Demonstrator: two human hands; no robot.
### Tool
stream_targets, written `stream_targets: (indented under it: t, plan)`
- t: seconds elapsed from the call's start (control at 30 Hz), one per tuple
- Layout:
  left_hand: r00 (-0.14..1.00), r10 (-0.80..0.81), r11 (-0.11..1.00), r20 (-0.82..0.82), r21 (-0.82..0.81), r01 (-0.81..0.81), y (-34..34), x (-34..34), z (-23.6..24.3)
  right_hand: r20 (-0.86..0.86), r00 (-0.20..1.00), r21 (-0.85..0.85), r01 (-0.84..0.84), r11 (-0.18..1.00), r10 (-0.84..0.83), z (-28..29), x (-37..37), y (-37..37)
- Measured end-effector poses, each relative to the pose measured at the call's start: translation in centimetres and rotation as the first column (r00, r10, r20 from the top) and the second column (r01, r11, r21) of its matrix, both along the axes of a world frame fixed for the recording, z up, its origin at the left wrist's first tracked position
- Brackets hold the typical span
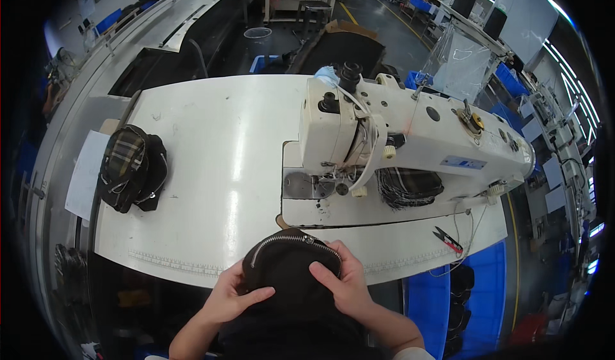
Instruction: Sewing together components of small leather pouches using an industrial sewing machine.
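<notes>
Both my hands hold a dark brown fabric pouch (289, 270) with a silver metal zipper curving along its top edge. It sits just off the table's front edge. My left hand (234, 296) grips its left side, thumb lying on the front and fingers behind. My right hand (344, 280) pinches the right side near the zipper end, thumb pressed on the front face. Beyond the pouch stands a white sewing machine (410, 129), its needle area left of a stack of dark plaid fabric pieces (410, 187).
Dark plaid pouches (131, 167) lie piled at the left of the white table (198, 123). Red-handled thread snips (447, 239) lie near the right front edge. A blue bin (483, 302) with dark pieces stands below right. Paper (86, 174) lies beyond the table's left edge.
</notes>
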State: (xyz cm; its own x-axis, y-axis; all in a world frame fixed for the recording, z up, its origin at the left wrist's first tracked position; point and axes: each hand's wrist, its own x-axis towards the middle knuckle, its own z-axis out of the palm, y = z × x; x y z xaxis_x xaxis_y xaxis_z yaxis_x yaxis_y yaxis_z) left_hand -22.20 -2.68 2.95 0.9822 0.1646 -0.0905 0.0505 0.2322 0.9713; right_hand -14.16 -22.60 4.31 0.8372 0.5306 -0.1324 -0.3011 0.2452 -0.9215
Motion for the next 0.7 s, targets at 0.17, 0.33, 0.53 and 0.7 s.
stream_targets:
  t: [0.17, 0.33, 0.53, 0.7]
  plan:
    - [0.834, -0.527, 0.824, -0.163, -0.338, 0.454, -1.0, 3.4, 0.7, 0.165, 0.910, -0.352, -0.306, 0.885, 0.381, 0.5, 1.4, -4.5]
    - [0.797, -0.578, 0.804, -0.175, -0.284, 0.522, -1.3, 4.4, 1.8, 0.201, 0.872, -0.422, -0.334, 0.843, 0.446, 2.0, 2.2, -4.5]
    - [0.720, -0.635, 0.771, -0.278, -0.269, 0.577, -0.7, 5.1, 3.0, -0.114, 0.852, -0.254, -0.523, 0.814, 0.512, 1.5, 2.5, -4.0]
    - [0.713, -0.624, 0.782, -0.321, -0.260, 0.567, -1.2, 5.4, 3.3, -0.190, 0.870, -0.204, -0.489, 0.848, 0.455, 0.6, 1.8, -3.2]
